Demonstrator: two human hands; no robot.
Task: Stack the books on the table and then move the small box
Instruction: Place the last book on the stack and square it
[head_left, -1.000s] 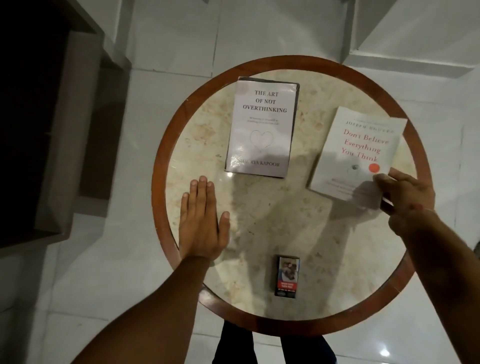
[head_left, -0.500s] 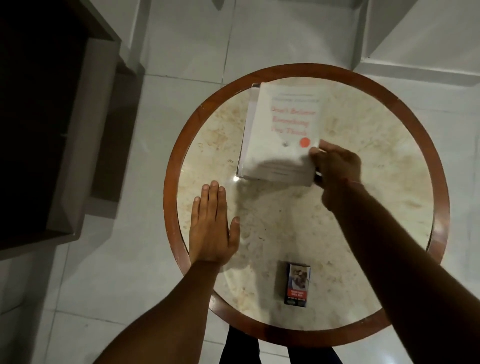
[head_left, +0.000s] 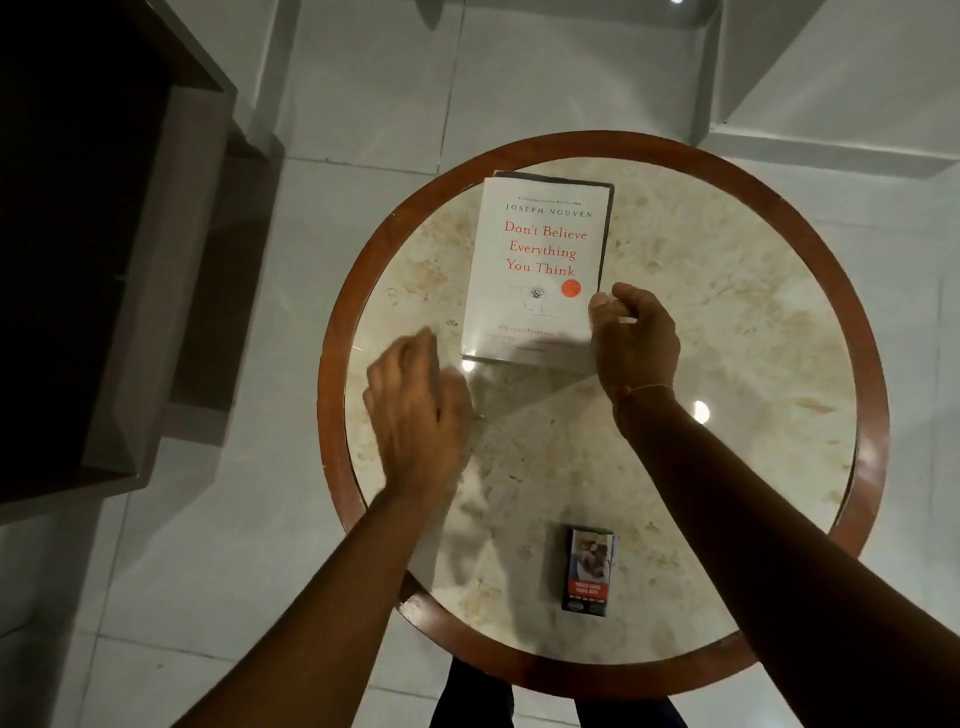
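Two books stacked on the round counter: white book on top, a dark edge of the lower book showing along its far and right sides. One small box lies nearer the person than the stack, well apart. Right hand, fingers loosely curled, empty, touches the white book's near right corner; before, it gripped it. Left hand blurred, lifted off the counter; grip unclear.
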